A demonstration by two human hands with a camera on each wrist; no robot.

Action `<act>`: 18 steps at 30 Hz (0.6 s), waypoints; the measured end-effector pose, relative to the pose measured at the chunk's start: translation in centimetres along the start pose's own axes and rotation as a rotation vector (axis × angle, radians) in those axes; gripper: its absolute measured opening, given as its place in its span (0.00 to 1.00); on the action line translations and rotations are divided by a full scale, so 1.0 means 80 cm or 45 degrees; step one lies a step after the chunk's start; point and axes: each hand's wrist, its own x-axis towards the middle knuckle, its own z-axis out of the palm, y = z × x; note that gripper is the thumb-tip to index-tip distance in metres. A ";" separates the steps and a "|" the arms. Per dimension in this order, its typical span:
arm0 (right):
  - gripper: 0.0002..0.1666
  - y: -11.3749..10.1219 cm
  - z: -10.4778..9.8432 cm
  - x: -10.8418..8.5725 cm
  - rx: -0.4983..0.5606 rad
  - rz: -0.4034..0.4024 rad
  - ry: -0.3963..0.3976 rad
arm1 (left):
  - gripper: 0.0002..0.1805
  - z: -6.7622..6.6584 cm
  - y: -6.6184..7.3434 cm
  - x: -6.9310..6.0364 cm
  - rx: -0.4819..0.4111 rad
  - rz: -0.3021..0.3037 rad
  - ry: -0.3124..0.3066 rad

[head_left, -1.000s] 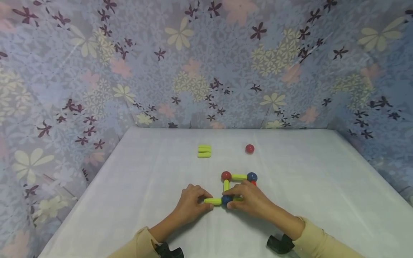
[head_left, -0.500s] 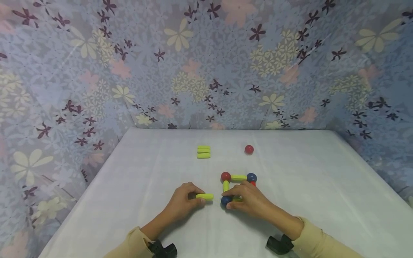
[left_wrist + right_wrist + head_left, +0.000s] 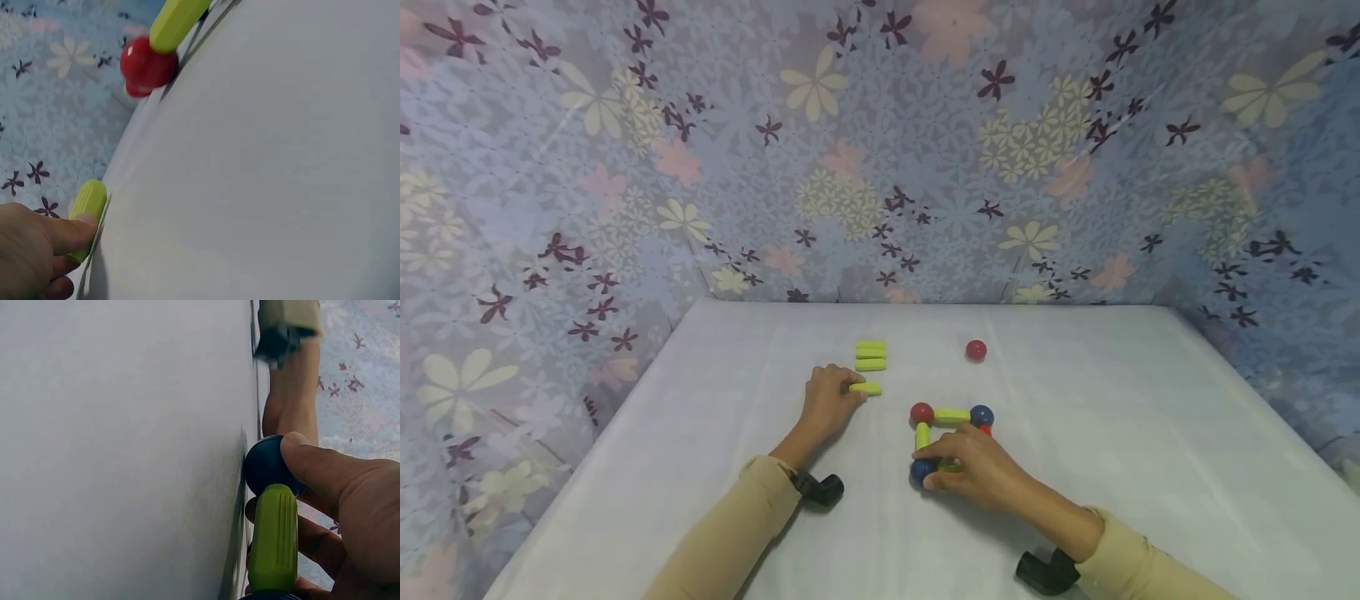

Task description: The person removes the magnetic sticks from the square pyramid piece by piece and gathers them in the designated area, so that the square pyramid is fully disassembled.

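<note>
My left hand (image 3: 831, 404) pinches a yellow-green magnetic rod (image 3: 867, 388), just in front of a small group of matching rods (image 3: 871, 364). In the left wrist view, thumb and fingers grip this rod (image 3: 91, 199). My right hand (image 3: 981, 467) holds the dark blue ball (image 3: 922, 472) at the near left corner of a square frame; the thumb lies on the ball (image 3: 269, 465) in the right wrist view. A yellow-green rod (image 3: 274, 537) joins that ball. The frame also has a red ball (image 3: 922, 414), another blue ball (image 3: 981, 417) and a red rod (image 3: 985, 431), partly hidden by the right hand.
A loose red ball (image 3: 976, 351) lies behind the frame on the white-covered table (image 3: 1112, 400). A flowered cloth (image 3: 880, 150) rises along the back and sides. Black wrist cameras (image 3: 820, 492) sit at both cuffs.
My left hand has pulled the rod away from the near blue ball, then carried it back and left toward the group of rods. The right hand has stayed on the blue ball.
</note>
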 end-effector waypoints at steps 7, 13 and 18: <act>0.19 -0.002 0.001 -0.001 -0.013 -0.003 0.010 | 0.12 0.012 0.009 0.033 0.129 -0.026 0.065; 0.19 -0.002 0.001 -0.001 -0.014 0.012 0.007 | 0.13 0.015 0.012 0.044 0.172 -0.061 0.106; 0.20 -0.003 0.000 -0.001 -0.017 0.033 -0.014 | 0.14 0.019 0.010 0.049 0.165 -0.092 0.099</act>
